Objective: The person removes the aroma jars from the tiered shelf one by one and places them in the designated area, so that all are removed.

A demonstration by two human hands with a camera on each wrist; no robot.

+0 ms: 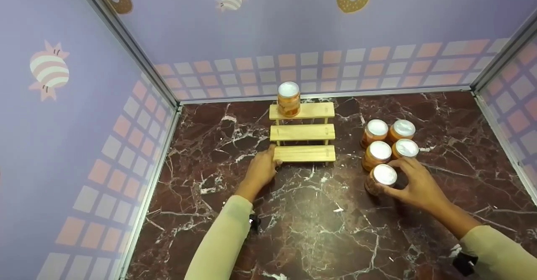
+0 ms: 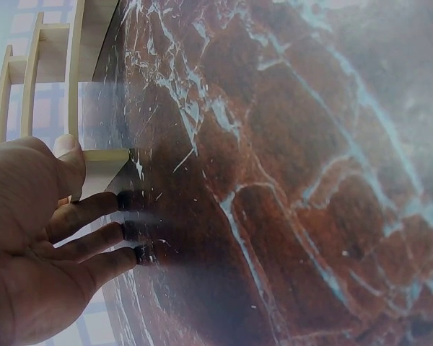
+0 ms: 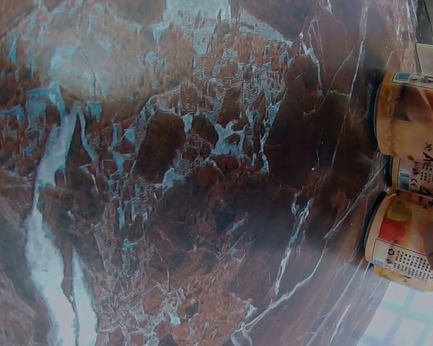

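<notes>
A three-step wooden rack (image 1: pixel 303 132) stands on the marbled table, with one orange-labelled jar (image 1: pixel 289 99) upright at the left of its top step. My left hand (image 1: pixel 262 168) holds the left end of the lowest step. In the left wrist view the thumb (image 2: pixel 70 155) lies against that plank, the other fingers spread lower down near the tabletop. To the right, my right hand (image 1: pixel 419 185) grips the nearest jar (image 1: pixel 384 175) between thumb and fingers, around its side below the white lid. Its fruit-printed label (image 3: pixel 404 238) shows in the right wrist view.
Several more white-topped jars (image 1: pixel 379 150) stand close together just behind the gripped one. Purple printed panels (image 1: pixel 293 32) wall in the table (image 1: pixel 310 229) at the back, left (image 1: pixel 84 124) and right.
</notes>
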